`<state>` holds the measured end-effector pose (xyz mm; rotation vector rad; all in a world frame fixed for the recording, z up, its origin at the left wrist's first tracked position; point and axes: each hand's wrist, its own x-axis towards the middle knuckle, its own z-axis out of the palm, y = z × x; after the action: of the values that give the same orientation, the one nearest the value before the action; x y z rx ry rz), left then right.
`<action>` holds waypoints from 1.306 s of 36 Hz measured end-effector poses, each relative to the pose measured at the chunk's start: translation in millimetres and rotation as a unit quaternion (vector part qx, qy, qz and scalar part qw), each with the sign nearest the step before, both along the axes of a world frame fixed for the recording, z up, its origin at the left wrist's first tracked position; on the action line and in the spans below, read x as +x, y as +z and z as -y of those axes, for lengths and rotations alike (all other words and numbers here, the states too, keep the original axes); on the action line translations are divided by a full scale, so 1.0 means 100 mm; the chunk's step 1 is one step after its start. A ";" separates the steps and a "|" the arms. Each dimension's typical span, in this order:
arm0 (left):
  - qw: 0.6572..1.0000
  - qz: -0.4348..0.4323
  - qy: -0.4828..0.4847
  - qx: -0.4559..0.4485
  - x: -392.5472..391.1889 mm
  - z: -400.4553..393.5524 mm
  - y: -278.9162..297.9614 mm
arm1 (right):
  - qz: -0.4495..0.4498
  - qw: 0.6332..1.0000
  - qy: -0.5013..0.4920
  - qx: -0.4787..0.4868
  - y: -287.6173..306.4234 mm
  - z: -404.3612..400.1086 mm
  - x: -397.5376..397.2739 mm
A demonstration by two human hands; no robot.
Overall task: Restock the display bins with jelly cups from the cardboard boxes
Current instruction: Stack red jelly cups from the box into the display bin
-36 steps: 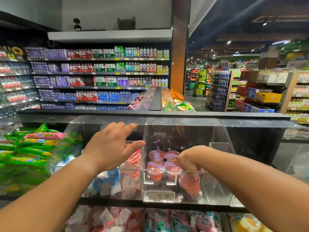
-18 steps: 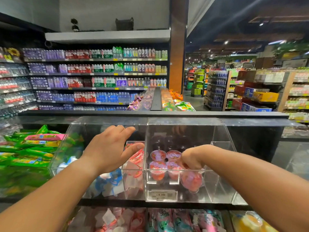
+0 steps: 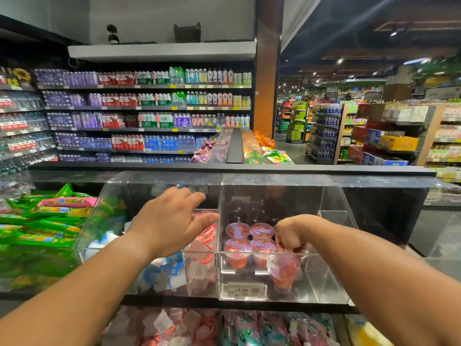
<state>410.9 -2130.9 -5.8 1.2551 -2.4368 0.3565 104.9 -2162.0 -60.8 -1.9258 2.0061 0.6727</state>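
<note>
Red jelly cups (image 3: 249, 242) are stood in two short rows at the front left of a clear acrylic display bin (image 3: 331, 283), with one more cup (image 3: 284, 273) lying tilted against the bin's front wall. The right hand (image 3: 289, 234) is curled down inside the bin beside them; whether its fingers pinch a cup cannot be told. The left hand (image 3: 167, 221) is held with fingers spread above the neighbouring bin (image 3: 104, 228) of wrapped sweets (image 3: 172, 268).

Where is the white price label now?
In the head view, the white price label sits low on the front of the clear acrylic bin, below the red jelly cups and right hand.
</note>
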 end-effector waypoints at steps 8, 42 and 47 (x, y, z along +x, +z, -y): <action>1.000 0.001 0.001 0.007 0.01 -0.01 0.00 | -0.081 0.996 0.029 -0.019 0.03 -0.01 0.11; 0.819 0.002 0.535 0.209 1.75 -3.84 -0.63 | 0.104 0.840 0.510 -0.151 0.04 -2.87 3.19; 0.757 -0.031 0.606 0.242 2.07 -4.88 -0.87 | 0.164 0.835 0.516 -0.102 -0.42 -3.48 3.83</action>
<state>618.1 -1642.4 -92.8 2.8938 -1.3014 -0.0454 487.8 -1813.7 -103.1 -2.9588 0.7242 0.2640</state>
